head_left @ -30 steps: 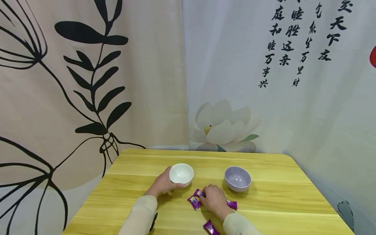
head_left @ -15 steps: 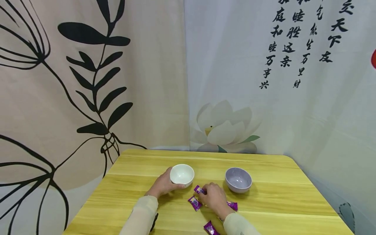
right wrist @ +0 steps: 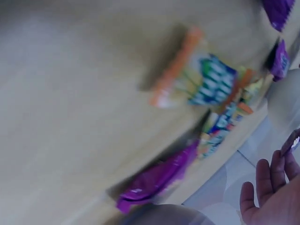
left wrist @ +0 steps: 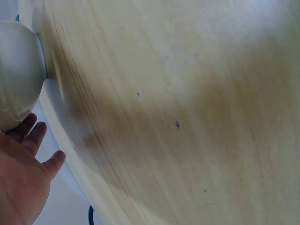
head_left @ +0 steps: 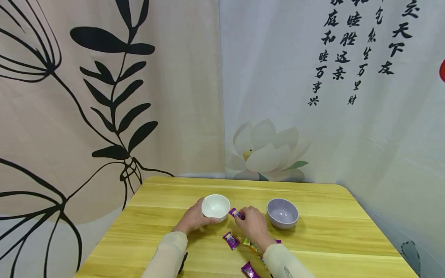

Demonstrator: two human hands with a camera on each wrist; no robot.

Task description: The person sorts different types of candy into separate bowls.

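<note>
A small white bowl point(head_left: 215, 207) stands left of centre in the head view. My left hand point(head_left: 195, 216) holds it from its left side, thumb at the front; in the left wrist view, fingers touch the side of the bowl point(left wrist: 18, 70). My right hand point(head_left: 253, 226) pinches a purple-wrapped candy point(head_left: 235, 213) just off the bowl's right side. That candy point(right wrist: 291, 143) shows at the fingertips in the right wrist view. Below the hands lie another purple candy point(head_left: 231, 240), one nearer the front point(head_left: 249, 269), and yellow-green wrapped candies point(head_left: 251, 244), partly hidden by the right arm.
A lavender bowl point(head_left: 282, 213) stands to the right of my right hand. Close up in the right wrist view are an orange-edged candy point(right wrist: 206, 77) and a purple one point(right wrist: 159, 180). The wooden table point(head_left: 333, 247) meets a printed cloth backdrop point(head_left: 187, 96) behind.
My right hand has picked up the purple candy and moved it up towards the white bowl. Yellow-green candies have come into view beneath. The left hand keeps its hold on the bowl.
</note>
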